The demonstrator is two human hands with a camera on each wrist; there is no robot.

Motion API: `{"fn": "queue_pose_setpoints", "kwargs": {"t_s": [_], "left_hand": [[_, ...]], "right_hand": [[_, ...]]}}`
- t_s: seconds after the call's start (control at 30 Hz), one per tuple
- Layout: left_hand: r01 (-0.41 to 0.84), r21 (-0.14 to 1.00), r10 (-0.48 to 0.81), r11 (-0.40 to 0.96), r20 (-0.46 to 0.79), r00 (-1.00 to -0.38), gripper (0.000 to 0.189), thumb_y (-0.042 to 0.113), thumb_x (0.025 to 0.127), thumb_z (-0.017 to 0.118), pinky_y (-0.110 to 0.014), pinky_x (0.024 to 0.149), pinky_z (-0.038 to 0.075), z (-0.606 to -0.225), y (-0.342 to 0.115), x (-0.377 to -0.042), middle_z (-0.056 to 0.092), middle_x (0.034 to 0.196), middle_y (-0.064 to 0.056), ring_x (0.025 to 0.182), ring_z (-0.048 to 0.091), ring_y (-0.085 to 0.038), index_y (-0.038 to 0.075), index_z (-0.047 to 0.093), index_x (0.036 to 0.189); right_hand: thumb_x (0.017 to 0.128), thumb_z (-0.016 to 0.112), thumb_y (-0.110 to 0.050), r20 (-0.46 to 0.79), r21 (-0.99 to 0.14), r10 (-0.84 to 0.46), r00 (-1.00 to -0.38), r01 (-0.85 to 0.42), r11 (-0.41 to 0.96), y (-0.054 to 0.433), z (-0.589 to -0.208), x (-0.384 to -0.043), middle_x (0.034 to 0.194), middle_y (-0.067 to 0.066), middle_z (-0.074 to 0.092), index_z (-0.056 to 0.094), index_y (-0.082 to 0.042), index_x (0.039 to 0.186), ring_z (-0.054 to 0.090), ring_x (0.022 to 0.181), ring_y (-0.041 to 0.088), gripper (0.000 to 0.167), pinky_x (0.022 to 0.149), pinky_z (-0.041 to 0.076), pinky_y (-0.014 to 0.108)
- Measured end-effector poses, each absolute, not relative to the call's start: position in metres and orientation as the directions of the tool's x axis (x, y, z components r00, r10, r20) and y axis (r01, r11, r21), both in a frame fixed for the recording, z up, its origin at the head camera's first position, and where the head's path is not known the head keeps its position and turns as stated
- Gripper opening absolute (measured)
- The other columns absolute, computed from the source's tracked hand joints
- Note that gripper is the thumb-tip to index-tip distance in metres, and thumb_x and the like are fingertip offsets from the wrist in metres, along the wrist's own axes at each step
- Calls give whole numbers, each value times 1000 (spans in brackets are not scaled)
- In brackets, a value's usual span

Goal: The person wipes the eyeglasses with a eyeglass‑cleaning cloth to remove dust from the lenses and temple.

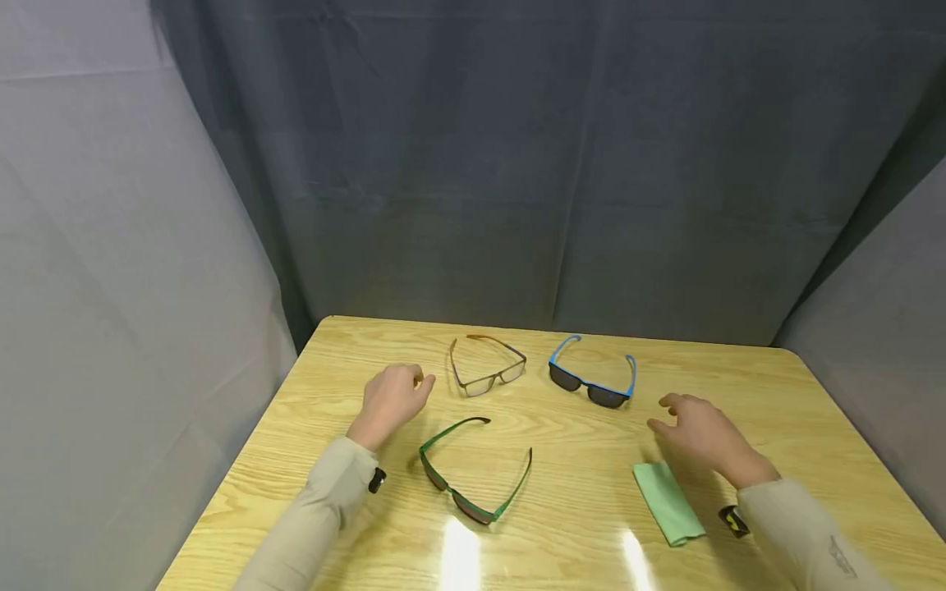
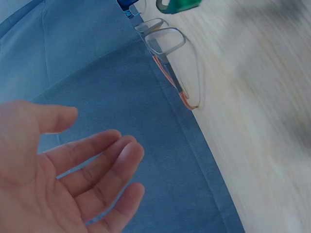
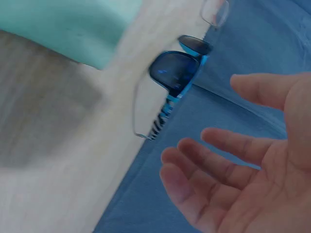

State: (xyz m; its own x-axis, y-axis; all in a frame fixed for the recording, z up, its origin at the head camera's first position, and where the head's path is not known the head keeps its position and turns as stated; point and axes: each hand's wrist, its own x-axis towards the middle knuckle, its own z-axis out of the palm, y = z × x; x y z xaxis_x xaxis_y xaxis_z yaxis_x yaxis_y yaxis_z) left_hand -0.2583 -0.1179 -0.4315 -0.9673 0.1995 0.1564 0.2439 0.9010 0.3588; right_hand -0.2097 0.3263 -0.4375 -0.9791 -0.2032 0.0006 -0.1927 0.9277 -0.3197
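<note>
My left hand (image 1: 394, 400) hovers over the table's left part with loosely bent fingers and holds nothing. Nearest to it are clear-lens eyeglasses (image 1: 493, 381) with brown temple tips, and green-framed sunglasses (image 1: 452, 491) lying closer to me, temples unfolded. On the other side, my right hand (image 1: 702, 428) is above the table, fingers relaxed and thumb apart, its palm bare in the right wrist view. Just below it lies a folded light green cloth (image 1: 668, 502). Blue sunglasses (image 1: 587, 387) with dark lenses rest to its left, temples spread toward the back.
The wooden table (image 1: 584, 501) has rounded back corners. A dark grey curtain (image 1: 473, 180) hangs right behind its far edge, and lighter grey drapes (image 1: 111, 287) stand along both sides. Bright light reflections show on the front of the tabletop.
</note>
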Motion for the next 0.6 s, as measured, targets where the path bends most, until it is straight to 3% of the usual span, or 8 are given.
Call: {"fn": "queue_pose_setpoints", "kwargs": {"t_s": [0.17, 0.3, 0.47, 0.6], "left_hand": [[249, 375, 211, 893, 140, -967, 30, 32, 96, 55, -23, 37, 27, -439, -120, -256, 60, 65, -4, 40, 36, -10, 7, 71, 98], [255, 377, 225, 890, 123, -967, 29, 32, 96, 55, -23, 38, 28, -445, -121, -255, 60, 65, -3, 40, 35, -10, 7, 71, 98], [265, 386, 241, 884, 110, -964, 28, 32, 96, 54, -24, 39, 27, -452, -120, -254, 54, 59, 0, 41, 33, -10, 9, 70, 93], [270, 401, 252, 875, 98, -963, 27, 31, 96, 54, -23, 38, 26, -456, -121, -254, 54, 60, 0, 40, 31, -9, 10, 70, 87]], "right_hand": [[90, 62, -27, -83, -346, -218, -972, -178, 921, 329, -451, -205, 106, 32, 60, 53, 17, 117, 59, 95, 45, 52, 76, 48, 53], [90, 62, -23, -142, -359, -237, -961, -174, 917, 330, -459, -201, 103, 31, 61, 51, 20, 117, 61, 92, 42, 52, 74, 50, 51], [88, 65, -24, -234, -404, -224, -946, -115, 907, 327, -466, -198, 90, 19, 63, 57, 16, 105, 59, 73, 26, 44, 63, 49, 41], [87, 67, -29, -314, -407, -211, -926, -69, 911, 323, -470, -197, 95, 20, 63, 58, 15, 102, 59, 78, 24, 47, 66, 50, 40]]}}
